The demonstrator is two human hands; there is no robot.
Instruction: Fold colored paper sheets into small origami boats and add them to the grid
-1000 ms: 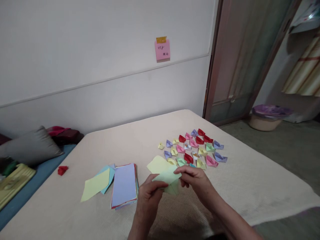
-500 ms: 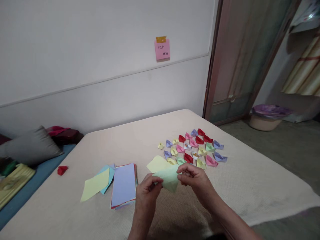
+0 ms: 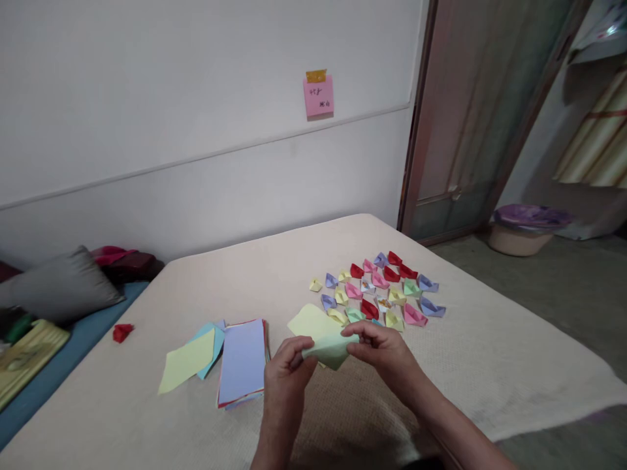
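Note:
A pale green sheet of paper (image 3: 333,350), partly folded and tapering toward its lower edge, is held up between both hands. My left hand (image 3: 290,371) pinches its left end between thumb and fingers. At the opposite end, my right hand (image 3: 379,346) grips the upper right corner in the same way. Just behind lies a pale yellow sheet (image 3: 309,321) on the cloth, partly covered by the green paper. Beyond my right hand stand several small folded paper boats (image 3: 369,309) in red, pink, yellow, green and purple, set in loose rows.
Left of my hands is a stack of coloured paper (image 3: 242,365), purple on top. Beside it lie a yellow-green sheet (image 3: 189,361) and a blue sheet (image 3: 218,352). A red folded paper piece (image 3: 122,333) sits far left. The cloth-covered surface (image 3: 255,274) meets the wall at the back.
The green paper has tilted and now shows a narrower shape, its lower point raised. My left hand's fingers have shifted slightly up along its edge. Everything on the cloth stays in place.

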